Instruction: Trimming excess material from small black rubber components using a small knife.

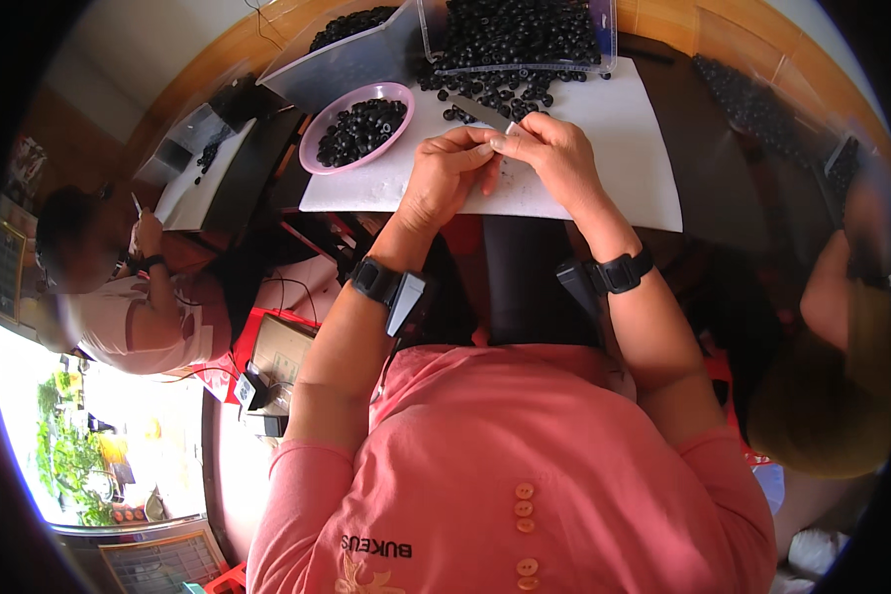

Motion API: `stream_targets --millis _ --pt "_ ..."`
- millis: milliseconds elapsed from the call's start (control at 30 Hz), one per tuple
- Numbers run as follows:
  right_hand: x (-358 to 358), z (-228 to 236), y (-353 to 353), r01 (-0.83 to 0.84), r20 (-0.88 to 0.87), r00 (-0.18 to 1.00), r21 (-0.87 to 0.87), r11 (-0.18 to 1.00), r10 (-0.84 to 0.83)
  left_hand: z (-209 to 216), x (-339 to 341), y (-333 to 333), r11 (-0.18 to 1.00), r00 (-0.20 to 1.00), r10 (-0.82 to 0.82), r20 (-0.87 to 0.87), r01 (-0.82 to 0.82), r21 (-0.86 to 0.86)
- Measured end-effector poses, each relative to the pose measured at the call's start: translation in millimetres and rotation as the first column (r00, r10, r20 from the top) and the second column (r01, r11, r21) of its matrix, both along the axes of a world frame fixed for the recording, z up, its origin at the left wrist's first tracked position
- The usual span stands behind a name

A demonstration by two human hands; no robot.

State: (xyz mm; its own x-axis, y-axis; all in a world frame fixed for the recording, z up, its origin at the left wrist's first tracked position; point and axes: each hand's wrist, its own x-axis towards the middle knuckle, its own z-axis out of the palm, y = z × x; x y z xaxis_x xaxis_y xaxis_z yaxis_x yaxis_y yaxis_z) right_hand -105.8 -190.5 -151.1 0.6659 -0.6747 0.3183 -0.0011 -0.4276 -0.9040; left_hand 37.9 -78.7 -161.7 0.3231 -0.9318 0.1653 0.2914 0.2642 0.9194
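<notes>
Over the front part of a white board (614, 148), my two hands meet at the fingertips. My right hand (559, 163) is closed on a small knife (479, 111), whose grey blade points up and to the left. Thumb and fingers of my left hand (441, 173) are pinched together against the right fingertips; whatever they hold is hidden. Left of the hands, a pink bowl (309, 150) contains many small black ring-shaped parts (361, 132). More loose black parts (520, 96) lie on the board just beyond the blade.
A clear plastic bin (609, 40) heaped with black parts stands at the back, beside a tilted grey bin (351, 67). At the left a person (148, 312) sits at another white board (203, 188). Another person's arm (827, 297) shows at the right, near more black parts (752, 104).
</notes>
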Motion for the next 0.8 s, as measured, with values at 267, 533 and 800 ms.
stream_targets --millis 267,533,800 --pt "5.0 -9.7 -10.1 0.058 -0.014 0.998 -0.084 0.995 -0.060 -0.9 4.5 -3.9 1.000 1.000 -0.015 -0.011 0.015 -0.001" --pt "0.3 1.5 -1.6 0.030 -0.088 0.995 -0.103 0.994 -0.039 -4.7 7.7 -3.0 1.000 0.998 -0.016 -0.068 0.014 -0.022" --pt "6.2 -2.6 1.4 0.026 -0.043 0.999 -0.103 0.994 -0.031 -8.9 15.6 -4.0 0.999 0.976 -0.027 -0.214 0.020 -0.033"
